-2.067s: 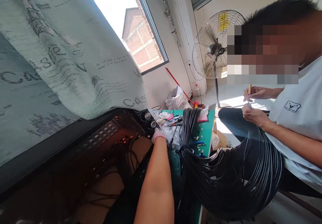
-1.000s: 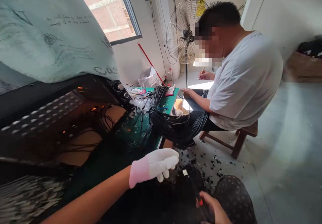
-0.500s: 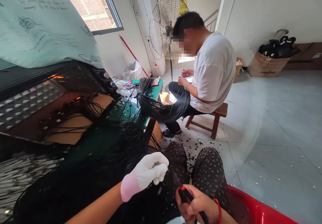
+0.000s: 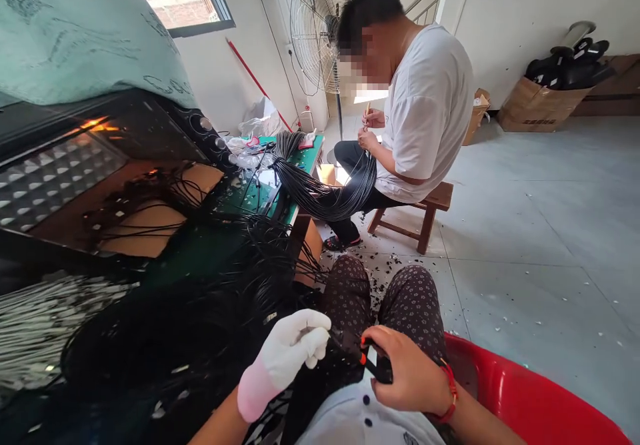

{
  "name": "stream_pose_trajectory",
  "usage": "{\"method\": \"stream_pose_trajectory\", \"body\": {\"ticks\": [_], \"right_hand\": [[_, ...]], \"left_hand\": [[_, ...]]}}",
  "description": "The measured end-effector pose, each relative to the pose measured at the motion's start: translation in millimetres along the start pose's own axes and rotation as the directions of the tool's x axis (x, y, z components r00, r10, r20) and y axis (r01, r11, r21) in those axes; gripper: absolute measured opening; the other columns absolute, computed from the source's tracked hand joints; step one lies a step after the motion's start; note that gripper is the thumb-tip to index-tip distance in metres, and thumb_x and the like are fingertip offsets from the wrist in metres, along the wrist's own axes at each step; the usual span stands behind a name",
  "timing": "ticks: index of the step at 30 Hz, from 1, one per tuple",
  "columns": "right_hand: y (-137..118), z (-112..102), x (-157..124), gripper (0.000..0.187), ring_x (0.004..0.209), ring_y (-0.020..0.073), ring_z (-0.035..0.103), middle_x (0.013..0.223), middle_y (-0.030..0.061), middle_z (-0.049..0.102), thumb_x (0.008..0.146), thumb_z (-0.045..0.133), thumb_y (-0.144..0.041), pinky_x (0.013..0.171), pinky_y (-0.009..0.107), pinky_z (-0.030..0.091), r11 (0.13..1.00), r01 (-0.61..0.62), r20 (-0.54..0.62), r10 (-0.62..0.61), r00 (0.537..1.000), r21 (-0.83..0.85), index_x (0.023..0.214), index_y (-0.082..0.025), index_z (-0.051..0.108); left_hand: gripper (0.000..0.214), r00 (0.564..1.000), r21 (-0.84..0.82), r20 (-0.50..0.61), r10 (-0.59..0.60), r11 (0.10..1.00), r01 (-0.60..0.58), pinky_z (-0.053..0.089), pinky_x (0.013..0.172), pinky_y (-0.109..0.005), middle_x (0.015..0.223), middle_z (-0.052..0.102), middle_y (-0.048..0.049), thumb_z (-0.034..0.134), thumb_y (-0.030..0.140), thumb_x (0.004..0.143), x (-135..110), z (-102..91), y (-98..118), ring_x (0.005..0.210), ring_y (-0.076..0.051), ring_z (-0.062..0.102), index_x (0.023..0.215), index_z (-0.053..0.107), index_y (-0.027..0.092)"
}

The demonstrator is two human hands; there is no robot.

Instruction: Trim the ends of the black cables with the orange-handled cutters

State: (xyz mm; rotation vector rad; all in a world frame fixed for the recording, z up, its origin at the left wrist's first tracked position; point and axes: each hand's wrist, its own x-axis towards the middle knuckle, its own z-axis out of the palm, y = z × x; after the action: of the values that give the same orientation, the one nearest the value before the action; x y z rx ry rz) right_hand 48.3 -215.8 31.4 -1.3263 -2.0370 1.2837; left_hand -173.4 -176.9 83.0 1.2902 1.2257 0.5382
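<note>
While right grip (image 4: 410, 373) wraps black tool (image 4: 379, 371), left grip (image 4: 290, 349) curled, contents unclear, "Ca"-lettered cloth (image 4: 80, 35)

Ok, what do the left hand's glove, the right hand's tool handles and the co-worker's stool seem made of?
Glove: probably knit fabric, matt white, pink cuff; close-fitting and soft-looking.
Tool handles: likely plastic or rubber, black with orange parts; smooth look, exact kind unclear.
Stool: apparently wood, brown, perhaps varnished; plank seat and squared legs suggest it.

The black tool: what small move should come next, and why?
Perhaps ease the tool toward the gloved left hand, since the right hand holds it close by with a gap between, and the left is curled; whether it pinches anything is unclear.
</note>
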Motion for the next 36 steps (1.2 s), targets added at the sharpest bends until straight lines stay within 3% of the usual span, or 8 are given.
{"method": "stream_pose_trajectory", "body": {"ticks": [10,14,18,21,25,30,33,36], "right_hand": [[17.8,-0.1,-1.8,0.034,0.056,0.0074,0.033,0.063,-0.0073,0.041,0.055,0.059,-0.017,0.052,0.020,0.027,0.933,-0.145,0.252,0.061,0.966,0.331,0.089,-0.019,0.057],[29.4,14.1,0.4,0.034,0.049,0.0058,0.032,0.059,-0.0069,0.041,0.051,0.064,-0.026,0.046,0.019,0.025,0.503,-0.416,0.519,-0.077,0.852,0.757,0.083,-0.016,0.055],[29.9,25.1,-2.0,0.034,0.043,0.0039,0.020,0.052,-0.0098,0.031,0.051,0.061,-0.028,0.042,0.017,0.018,0.154,-0.623,0.642,-0.198,0.741,0.767,0.082,-0.018,0.051],[20.6,22.6,-5.3,0.031,0.049,0.0059,0.029,0.058,-0.0069,0.040,0.053,0.058,-0.023,0.047,0.019,0.025,0.493,-0.419,0.465,0.031,0.885,0.762,0.083,-0.018,0.055],[8.1,15.7,-7.7,0.031,0.063,0.0111,0.042,0.073,-0.0024,0.053,0.056,0.051,-0.014,0.061,0.024,0.033,0.959,-0.177,-0.001,0.182,0.983,0.223,0.087,-0.019,0.058],[7.0,20.0,-6.0,0.034,0.071,0.0153,0.047,0.080,0.0014,0.057,0.057,0.050,-0.014,0.067,0.026,0.035,0.988,-0.156,-0.098,0.156,0.983,0.015,0.089,-0.018,0.057],[12.8,23.4,-4.0,0.032,0.063,0.0115,0.043,0.072,-0.0024,0.052,0.055,0.050,-0.014,0.060,0.023,0.034,0.943,-0.220,0.021,0.222,0.975,0.248,0.086,-0.018,0.056],[22.3,25.2,-2.9,0.029,0.054,0.0079,0.036,0.063,-0.0059,0.044,0.052,0.054,-0.019,0.051,0.019,0.030,0.693,-0.363,0.314,0.204,0.927,0.623,0.081,-0.018,0.054]], "left_hand": [[0.013,0.994,-0.096,-0.023,0.106,0.990,-0.108,0.042,0.047,-0.022,0.058,0.056,0.0018,0.058,0.019,0.073,6.0,7.7,-24.1,0.047,-0.009,0.051,0.081,0.066,0.014],[0.010,0.984,-0.177,-0.061,0.167,0.968,-0.175,0.045,0.045,-0.023,0.061,0.058,0.0006,0.061,0.019,0.072,10.4,11.9,-34.1,0.045,-0.010,0.055,0.079,0.067,0.015],[0.011,0.983,-0.239,-0.105,0.149,0.956,-0.171,0.045,0.043,-0.023,0.060,0.059,0.0006,0.064,0.022,0.069,14.0,14.5,-40.6,0.042,-0.011,0.055,0.076,0.066,0.014],[0.016,0.997,-0.216,-0.077,0.031,0.975,-0.047,0.044,0.043,-0.022,0.055,0.059,0.0014,0.063,0.029,0.071,14.6,15.7,-39.5,0.041,-0.009,0.052,0.077,0.063,0.014],[0.024,0.996,-0.049,-0.014,-0.084,0.995,0.083,0.038,0.043,-0.019,0.053,0.055,0.0030,0.052,0.039,0.083,13.0,16.4,-31.6,0.045,-0.009,0.049,0.082,0.060,0.016],[0.050,0.993,0.061,0.056,-0.106,0.993,0.103,0.036,0.044,-0.022,0.042,0.051,0.0013,0.037,0.047,0.090,14.2,17.2,-38.0,0.038,-0.008,0.044,0.053,0.050,0.017],[0.052,0.999,-0.017,0.015,-0.047,0.999,0.047,0.039,0.050,-0.024,0.041,0.050,0.0010,0.037,0.047,0.090,16.8,21.5,-49.8,0.040,-0.010,0.047,0.048,0.049,0.017],[0.052,1.000,-0.100,0.007,0.007,0.995,-0.006,0.041,0.057,-0.026,0.038,0.047,0.0016,0.037,0.044,0.090,18.3,27.7,-57.7,0.043,-0.011,0.049,0.046,0.045,0.018]]}}
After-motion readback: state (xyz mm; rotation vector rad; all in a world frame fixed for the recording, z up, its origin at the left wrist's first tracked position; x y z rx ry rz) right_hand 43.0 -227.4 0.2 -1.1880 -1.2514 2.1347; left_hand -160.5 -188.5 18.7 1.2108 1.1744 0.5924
